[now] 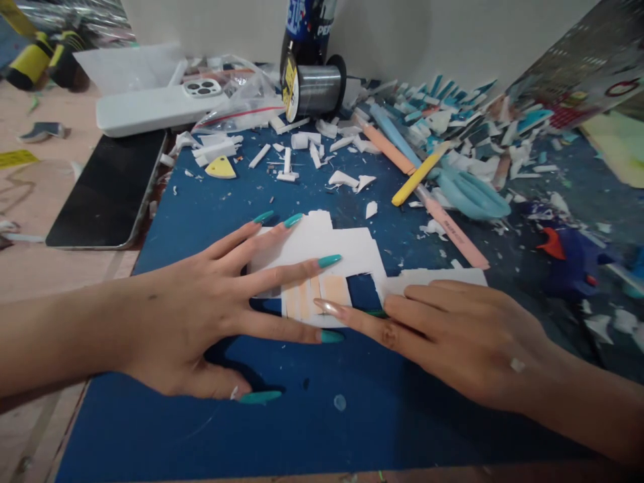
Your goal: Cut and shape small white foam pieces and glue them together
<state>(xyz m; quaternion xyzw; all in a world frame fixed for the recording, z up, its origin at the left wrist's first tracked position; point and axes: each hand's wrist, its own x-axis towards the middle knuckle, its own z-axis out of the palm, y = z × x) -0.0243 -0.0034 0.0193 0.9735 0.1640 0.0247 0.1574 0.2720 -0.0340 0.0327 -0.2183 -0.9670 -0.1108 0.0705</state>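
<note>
A white cut-out sheet [347,248] with a stepped top edge lies on the blue mat [241,443]. My left hand [221,302] is spread flat over its left part, fingers apart, holding it down. Peach strips [335,290] sit on a white lower section between my left fingers. My right hand [453,329] stretches its index finger onto these strips, the fingertip touching them; its other fingers are curled under, and a green sliver shows beneath, perhaps a nail. Another white piece [453,276] lies partly under my right hand.
Beyond my hands are white and blue scraps [453,114], a wire spool [316,90], a bottle [306,33], a yellow-handled stick [420,174], blue scissors [473,194] and a blue glue gun [573,261]. A black phone [108,191] and a white phone [151,107] lie at left.
</note>
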